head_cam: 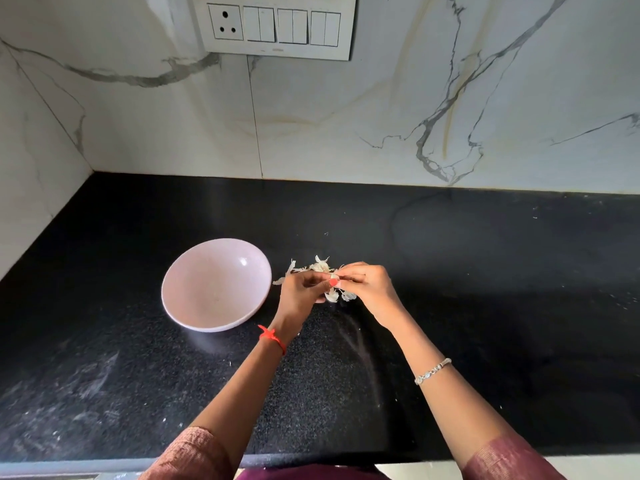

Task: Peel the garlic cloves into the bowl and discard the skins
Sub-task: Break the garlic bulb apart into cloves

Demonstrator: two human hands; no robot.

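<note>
the counter (485,306) is black stone, polished, with fine grey speckles and some pale dusty smears. on it stands a round shallow bowl (211,292), pale pink, smooth and glossy, with a small light spot on its inner wall. just to the right of the bowl lies a small heap of garlic skins (320,266), thin, papery, off-white, with curled and torn edges.

both hands are raised a little over this heap and meet at the fingertips. the left hand (299,289) has its fingers curled, and the thumb, with a red nail, presses on a garlic clove (331,277). the right hand (367,284) pinches the same clove from the other side with bent fingers. the clove is mostly hidden between them. more skin hangs under the fingers.

the left wrist has a red thread (273,337), the right wrist a silver bracelet (433,371). behind is a white marble wall (346,116) with grey veins and a switch panel (277,27).
</note>
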